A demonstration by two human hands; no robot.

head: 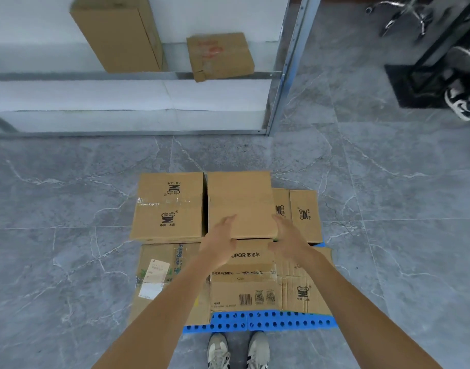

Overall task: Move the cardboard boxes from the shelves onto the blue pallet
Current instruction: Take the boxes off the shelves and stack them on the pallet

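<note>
Both hands hang released over the stack. The left hand (220,242) and the right hand (289,239) flank the near edge of a plain brown cardboard box (239,201), fingers loosely spread and grasping nothing. Whether any fingertip brushes the board I cannot tell.

That box sits in the top layer on the blue perforated plastic pallet (287,320), close beside a taped brown box printed with black logos (170,209) on its left. Lower on its right is a smaller logo-printed carton (305,214). Beneath lie a flat carton with a barcode and black lettering (244,286) and a carton bearing a white shipping label (155,275).

Two boxes remain on the metal-framed shelf with white boards (122,75): a tall, smooth brown cardboard box (116,33) and a low, squat brown box with faded red print (220,55). The squat box has a torn front corner that overhangs the shelf rail.

All of this is matte corrugated board, dry enough for bare palms to grip, though taped seams look slicker. Such boxes are stiff along their edges and yielding mid-panel. The tall box probably wants flat palms on opposite sides, low down, since it may tip. The squat one looks crumpled and weak, so it is better carried from underneath than by its torn flap.
</note>
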